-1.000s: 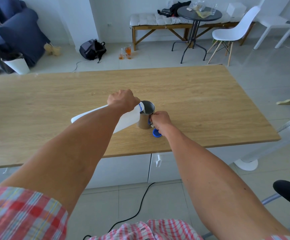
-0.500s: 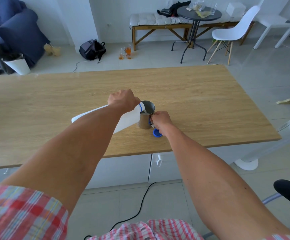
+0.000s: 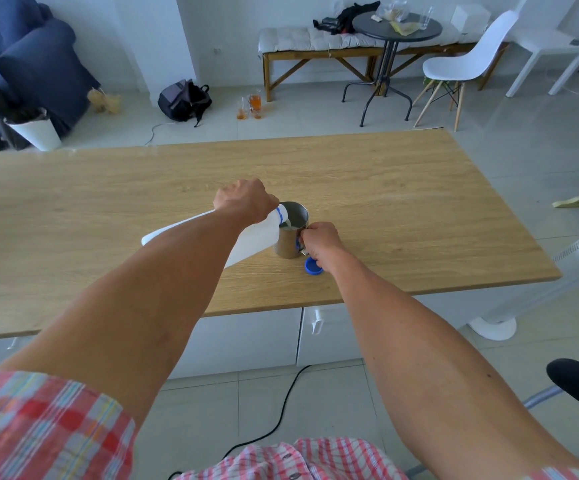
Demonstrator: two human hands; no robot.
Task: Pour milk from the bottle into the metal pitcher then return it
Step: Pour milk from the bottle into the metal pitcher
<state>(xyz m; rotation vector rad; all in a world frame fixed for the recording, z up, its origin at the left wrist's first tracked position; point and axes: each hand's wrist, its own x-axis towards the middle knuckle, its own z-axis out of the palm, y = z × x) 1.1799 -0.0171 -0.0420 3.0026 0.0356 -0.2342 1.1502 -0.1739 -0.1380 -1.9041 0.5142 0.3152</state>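
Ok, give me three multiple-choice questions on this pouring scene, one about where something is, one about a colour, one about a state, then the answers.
1. Where does the bottle cap lie?
A. On the table, just near-side of the metal pitcher
B. On the floor
C. Screwed on the bottle

2. What colour is the cap?
A. Red
B. Blue
C. White

3. How is the milk bottle held?
A. Standing upright on the table
B. Lying flat, untouched
C. Tilted, its neck at the pitcher's rim

Answers:
1 A: the cap rests on the table beside the right hand, close to the metal pitcher.
2 B: it shows bright blue against the wood.
3 C: the left hand has its grip on the tipped bottle, and a thin stream of milk runs into the pitcher.
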